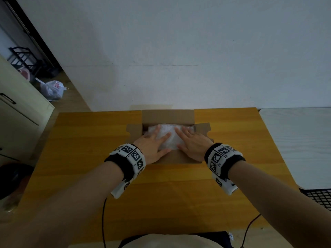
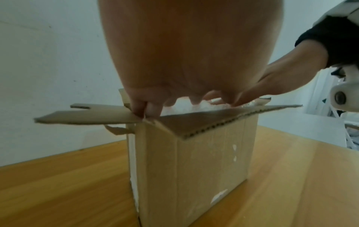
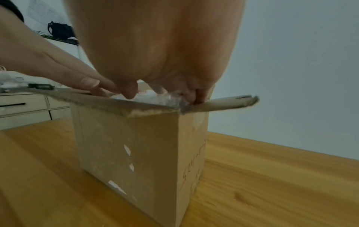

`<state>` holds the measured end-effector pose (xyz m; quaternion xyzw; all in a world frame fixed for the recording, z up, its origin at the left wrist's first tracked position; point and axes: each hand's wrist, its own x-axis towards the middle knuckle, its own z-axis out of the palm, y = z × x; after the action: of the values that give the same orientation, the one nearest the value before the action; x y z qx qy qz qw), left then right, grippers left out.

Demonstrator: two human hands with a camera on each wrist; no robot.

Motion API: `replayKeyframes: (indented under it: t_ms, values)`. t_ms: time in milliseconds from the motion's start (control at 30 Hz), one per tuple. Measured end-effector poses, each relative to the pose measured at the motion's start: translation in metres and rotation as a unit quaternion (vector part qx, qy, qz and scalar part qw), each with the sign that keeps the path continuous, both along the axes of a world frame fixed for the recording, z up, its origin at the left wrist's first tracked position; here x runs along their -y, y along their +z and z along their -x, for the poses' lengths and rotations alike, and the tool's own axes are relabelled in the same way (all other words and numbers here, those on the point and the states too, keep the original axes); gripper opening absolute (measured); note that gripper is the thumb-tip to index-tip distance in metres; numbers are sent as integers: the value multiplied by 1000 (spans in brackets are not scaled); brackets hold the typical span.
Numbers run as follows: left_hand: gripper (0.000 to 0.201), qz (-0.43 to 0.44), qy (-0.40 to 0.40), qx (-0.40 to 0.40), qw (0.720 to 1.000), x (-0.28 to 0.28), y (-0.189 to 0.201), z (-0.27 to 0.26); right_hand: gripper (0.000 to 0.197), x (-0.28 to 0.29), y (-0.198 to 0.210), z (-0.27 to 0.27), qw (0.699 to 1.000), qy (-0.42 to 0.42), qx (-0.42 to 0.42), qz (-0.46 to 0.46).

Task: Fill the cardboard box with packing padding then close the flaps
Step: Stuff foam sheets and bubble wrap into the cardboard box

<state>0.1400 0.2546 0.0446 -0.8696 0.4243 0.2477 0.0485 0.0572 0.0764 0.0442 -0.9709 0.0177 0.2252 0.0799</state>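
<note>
- Pale, bare wall backs a wooden surface that carries the work.
- Far left, a cream cabinet stands on the floor, with a white plastic bag lying beyond it near a dark doorway.
- On the surface, close to the wall, a cardboard box sits upright with all four flaps open: the left flap and right flap stick out sideways, the far flap stands up, and the near flap folds out towards the person.
- Bubble wrap fills the box up to about its rim.
- The person's left hand lies flat on the left part of the bubble wrap, fingers straight and spread, pressing down; its grip is open and holds nothing. In the left wrist view the fingertips dip in at the box's left corner.
- The right hand lies just beside it on the right part of the padding, also flat with straight fingers, pressing and grasping nothing.
- Both wrists wear black bands with white blocks of printed markers.
- At the right a white table adjoins the surface.
</note>
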Motion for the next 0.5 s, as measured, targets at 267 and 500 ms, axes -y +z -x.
replayKeyframes:
  t_ms: [267,500]
  values:
    - [65,-69,-5,-33,997,15,0,-11,65,7,-16,-18,996,21,-76,52]
    - [73,-85,0,-47,995,25,4,-15,60,9,-19,-30,988,39,-131,69]
